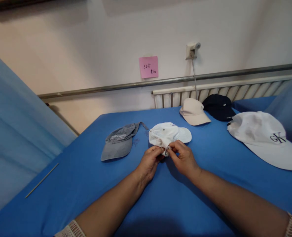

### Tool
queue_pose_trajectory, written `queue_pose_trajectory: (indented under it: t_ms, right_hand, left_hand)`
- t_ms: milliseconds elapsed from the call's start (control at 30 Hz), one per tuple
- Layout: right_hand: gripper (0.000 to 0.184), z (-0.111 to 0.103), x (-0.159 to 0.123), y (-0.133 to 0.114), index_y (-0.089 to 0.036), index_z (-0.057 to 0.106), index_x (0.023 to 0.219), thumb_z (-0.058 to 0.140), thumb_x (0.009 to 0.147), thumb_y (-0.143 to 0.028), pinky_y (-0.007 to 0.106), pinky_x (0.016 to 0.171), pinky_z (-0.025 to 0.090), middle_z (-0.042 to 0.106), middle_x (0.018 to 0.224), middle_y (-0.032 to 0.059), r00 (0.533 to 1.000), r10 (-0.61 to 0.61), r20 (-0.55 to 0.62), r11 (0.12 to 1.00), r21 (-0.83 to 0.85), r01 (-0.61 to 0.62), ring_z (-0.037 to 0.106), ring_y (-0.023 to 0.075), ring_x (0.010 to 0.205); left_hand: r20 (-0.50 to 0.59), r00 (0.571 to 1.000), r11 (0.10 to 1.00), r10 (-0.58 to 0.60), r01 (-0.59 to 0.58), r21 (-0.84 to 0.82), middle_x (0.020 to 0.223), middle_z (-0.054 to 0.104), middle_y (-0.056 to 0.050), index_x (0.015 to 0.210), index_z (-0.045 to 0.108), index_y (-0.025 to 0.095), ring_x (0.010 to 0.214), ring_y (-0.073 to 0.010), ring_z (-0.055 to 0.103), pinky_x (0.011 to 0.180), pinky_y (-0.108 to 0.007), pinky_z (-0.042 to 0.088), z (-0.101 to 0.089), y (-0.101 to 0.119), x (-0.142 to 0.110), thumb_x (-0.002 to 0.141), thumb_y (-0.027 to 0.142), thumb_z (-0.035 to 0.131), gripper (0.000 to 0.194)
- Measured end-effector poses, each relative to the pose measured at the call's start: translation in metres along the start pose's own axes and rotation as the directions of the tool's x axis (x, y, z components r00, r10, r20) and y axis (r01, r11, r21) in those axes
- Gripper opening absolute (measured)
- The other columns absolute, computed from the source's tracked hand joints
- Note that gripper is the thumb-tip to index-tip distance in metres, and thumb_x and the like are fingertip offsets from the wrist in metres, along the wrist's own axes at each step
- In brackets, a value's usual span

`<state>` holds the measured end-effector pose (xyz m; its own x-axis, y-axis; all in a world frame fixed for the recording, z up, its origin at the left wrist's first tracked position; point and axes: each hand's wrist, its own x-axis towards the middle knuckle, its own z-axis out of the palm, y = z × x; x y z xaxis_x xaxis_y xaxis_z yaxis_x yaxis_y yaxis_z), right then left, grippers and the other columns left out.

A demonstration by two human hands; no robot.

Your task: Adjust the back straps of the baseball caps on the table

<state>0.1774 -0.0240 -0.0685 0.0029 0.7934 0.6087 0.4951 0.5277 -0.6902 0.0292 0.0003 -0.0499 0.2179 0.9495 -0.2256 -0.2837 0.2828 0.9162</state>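
The left hand (149, 162) and the right hand (184, 158) both pinch the near edge of a small white cap (163, 133), thumbs and fingers closed on its fabric. The hands sit close together, with a bunched bit of the cap between them. What exactly the fingertips grip in that bunch is too small to tell.

The white cap is at the middle of the blue-covered table (146, 204), its brim pointing to the right and its crown wrinkled toward the hands. Just to its left a gray cap (118, 141) lies on the cover, brim toward the near side, light lettering on the front and a loose strap reaching toward the white cap.

Farther back on the right, a beige cap (193, 111) sits beside a black cap (218, 107). Nearer, at the right, lies a large white cap (261, 135) with dark letters on its front. A thin stick (42, 180) rests near the table's left edge.

Behind the table, a metal rail (126, 86) crosses the wall above a radiator (225, 90), and a pink note (148, 67) with handwriting is stuck above the rail. A plug is in the wall socket (189, 52), its cord hanging down. Blue curtains (10, 125) hang at both sides.
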Motion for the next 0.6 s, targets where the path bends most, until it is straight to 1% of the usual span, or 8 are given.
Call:
queue_pose_trajectory:
  t_ms: [100, 233, 300, 333, 400, 467, 533, 600]
  right_hand:
    - [0.005, -0.001, -0.001, -0.002, -0.02, 0.058, 0.085, 0.054, 0.086, -0.017, 0.026, 0.066, 0.042, 0.055, 0.075, 0.0002, 1.0, 0.008, -0.014, 1.0, 0.019, -0.008, 0.054, 0.0146, 0.07]
    - [0.004, 0.0, -0.001, -0.004, -0.02, 0.059, 0.083, 0.056, 0.085, -0.02, 0.025, 0.065, 0.043, 0.057, 0.074, -0.0007, 0.999, 0.043, -0.01, 0.997, 0.071, -0.043, 0.054, 0.0133, 0.067]
    - [0.005, 0.003, -0.001, -0.003, -0.02, 0.059, 0.081, 0.058, 0.085, -0.023, 0.025, 0.064, 0.044, 0.059, 0.074, -0.0005, 0.994, 0.107, -0.008, 0.987, 0.123, -0.105, 0.055, 0.0134, 0.066]
    - [0.006, 0.004, -0.001, -0.002, -0.02, 0.06, 0.081, 0.059, 0.084, -0.025, 0.026, 0.063, 0.044, 0.06, 0.073, -0.0005, 0.987, 0.159, -0.007, 0.974, 0.164, -0.156, 0.056, 0.0134, 0.065]
    - [0.011, 0.007, -0.001, 0.0, -0.02, 0.06, 0.082, 0.061, 0.083, -0.03, 0.025, 0.06, 0.044, 0.061, 0.071, -0.0006, 0.959, 0.284, -0.003, 0.923, 0.269, -0.273, 0.056, 0.0133, 0.062]
    - [0.017, 0.009, 0.001, 0.002, -0.019, 0.059, 0.083, 0.064, 0.08, -0.035, 0.025, 0.056, 0.044, 0.061, 0.068, -0.001, 0.921, 0.389, 0.006, 0.852, 0.379, -0.362, 0.056, 0.013, 0.059]
    - [0.022, 0.01, 0.002, 0.002, -0.019, 0.059, 0.082, 0.067, 0.078, -0.039, 0.025, 0.055, 0.043, 0.061, 0.065, -0.0016, 0.897, 0.442, 0.022, 0.789, 0.465, -0.401, 0.055, 0.0126, 0.057]
    - [0.025, 0.01, 0.003, 0.001, -0.019, 0.058, 0.081, 0.069, 0.076, -0.04, 0.024, 0.055, 0.043, 0.061, 0.064, -0.0019, 0.886, 0.461, 0.044, 0.745, 0.524, -0.413, 0.055, 0.0123, 0.057]
  left_hand:
    - [0.007, 1.0, 1.0, -0.012, 0.012, -0.018, 0.061, 0.058, 0.001, 0.06, 0.059, 0.014, 0.062, -0.0106, 0.051, 0.065, -0.025, 0.039, 0.0, 0.0, -0.001, 0.06, 0.024, 0.078, 0.021]
    - [0.006, 1.0, 0.999, 0.024, -0.024, -0.033, 0.062, 0.058, 0.001, 0.061, 0.061, 0.013, 0.063, -0.0098, 0.052, 0.068, -0.024, 0.041, -0.001, -0.002, 0.0, 0.06, 0.031, 0.083, 0.029]
    - [0.013, 0.999, 0.999, 0.041, -0.04, -0.031, 0.063, 0.059, 0.001, 0.063, 0.062, 0.012, 0.063, -0.0093, 0.052, 0.067, -0.024, 0.041, -0.001, -0.003, 0.001, 0.062, 0.035, 0.083, 0.031]
    - [0.026, 0.999, 0.998, 0.045, -0.044, -0.037, 0.065, 0.06, 0.0, 0.066, 0.063, 0.012, 0.064, -0.0095, 0.053, 0.068, -0.024, 0.042, -0.002, -0.003, 0.001, 0.064, 0.037, 0.082, 0.032]
    - [0.069, 0.996, 0.998, 0.056, -0.053, -0.041, 0.07, 0.063, -0.002, 0.072, 0.066, 0.011, 0.067, -0.0103, 0.056, 0.07, -0.024, 0.044, -0.003, -0.002, 0.002, 0.066, 0.037, 0.082, 0.031]
    - [0.102, 0.992, 0.997, 0.072, -0.07, -0.028, 0.075, 0.066, -0.003, 0.077, 0.067, 0.011, 0.071, -0.0113, 0.058, 0.073, -0.024, 0.045, -0.006, -0.002, 0.004, 0.065, 0.034, 0.083, 0.03]
    - [0.1, 0.991, 0.996, 0.093, -0.095, 0.006, 0.074, 0.066, -0.003, 0.077, 0.066, 0.012, 0.069, -0.0111, 0.058, 0.072, -0.024, 0.045, -0.008, -0.003, 0.006, 0.063, 0.031, 0.084, 0.03]
    - [0.078, 0.99, 0.992, 0.114, -0.118, 0.042, 0.071, 0.065, -0.003, 0.075, 0.065, 0.012, 0.066, -0.011, 0.058, 0.068, -0.024, 0.044, -0.01, -0.006, 0.009, 0.063, 0.031, 0.083, 0.029]
